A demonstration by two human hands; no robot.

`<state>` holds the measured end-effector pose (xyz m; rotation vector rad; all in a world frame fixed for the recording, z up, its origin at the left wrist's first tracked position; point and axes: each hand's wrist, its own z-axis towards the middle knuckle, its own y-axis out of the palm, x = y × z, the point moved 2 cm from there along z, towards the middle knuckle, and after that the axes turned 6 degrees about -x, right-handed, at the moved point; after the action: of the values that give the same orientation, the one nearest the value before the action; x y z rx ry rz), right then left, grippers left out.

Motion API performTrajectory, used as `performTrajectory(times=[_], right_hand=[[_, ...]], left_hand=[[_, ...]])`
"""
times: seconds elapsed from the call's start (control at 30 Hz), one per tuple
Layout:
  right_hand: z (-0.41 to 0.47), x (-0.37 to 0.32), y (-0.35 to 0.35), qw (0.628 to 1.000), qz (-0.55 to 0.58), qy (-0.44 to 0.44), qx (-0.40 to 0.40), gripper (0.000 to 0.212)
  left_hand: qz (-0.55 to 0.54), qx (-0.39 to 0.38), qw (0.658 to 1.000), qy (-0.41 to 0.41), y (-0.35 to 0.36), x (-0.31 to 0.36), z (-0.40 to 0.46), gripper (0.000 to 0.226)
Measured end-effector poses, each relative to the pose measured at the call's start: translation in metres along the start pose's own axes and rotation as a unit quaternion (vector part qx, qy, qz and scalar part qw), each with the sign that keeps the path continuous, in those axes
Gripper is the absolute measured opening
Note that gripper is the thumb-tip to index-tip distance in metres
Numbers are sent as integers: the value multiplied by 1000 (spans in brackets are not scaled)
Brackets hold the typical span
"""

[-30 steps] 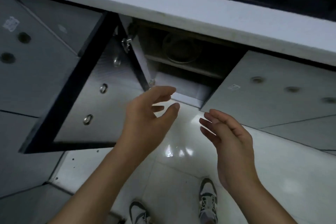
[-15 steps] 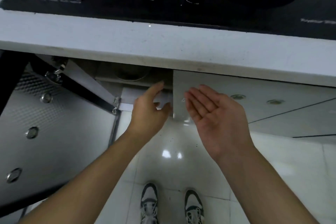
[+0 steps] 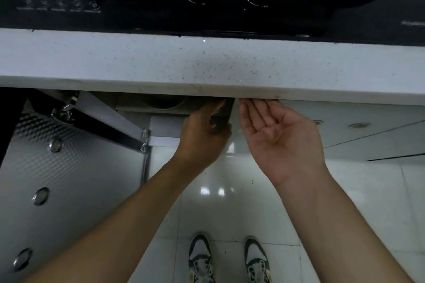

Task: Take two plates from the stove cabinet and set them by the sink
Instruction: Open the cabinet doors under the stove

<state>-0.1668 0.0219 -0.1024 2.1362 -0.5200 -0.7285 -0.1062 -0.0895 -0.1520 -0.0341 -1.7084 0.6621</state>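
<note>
The stove cabinet (image 3: 135, 101) lies below the white counter, its left door (image 3: 69, 179) swung wide open. On a shelf inside, a round stack of plates (image 3: 164, 104) shows dimly, mostly hidden by the counter edge. My left hand (image 3: 202, 138) curls its fingers around the dark inner edge of the right cabinet door (image 3: 345, 131), which stands slightly ajar. My right hand (image 3: 278, 135) is open, palm up, with its fingertips just under the counter edge, in front of that door. It holds nothing.
The speckled white counter (image 3: 207, 69) overhangs the cabinet, with the black stove (image 3: 138, 14) and its two knobs on top. The open left door juts out on my left. My shoes (image 3: 200, 257) stand on the glossy tiled floor.
Both hands have moved up to the cabinet front under the counter. My left hand has closed on the right door's edge and the door has come slightly ajar. The view has tilted toward the stove.
</note>
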Motion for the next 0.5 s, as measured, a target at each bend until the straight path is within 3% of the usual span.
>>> performTrajectory(times=[0.5], right_hand=[[-22, 9, -9, 999, -4, -10, 39, 26]], left_hand=[[-19, 6, 1000, -6, 6, -7, -18, 32]])
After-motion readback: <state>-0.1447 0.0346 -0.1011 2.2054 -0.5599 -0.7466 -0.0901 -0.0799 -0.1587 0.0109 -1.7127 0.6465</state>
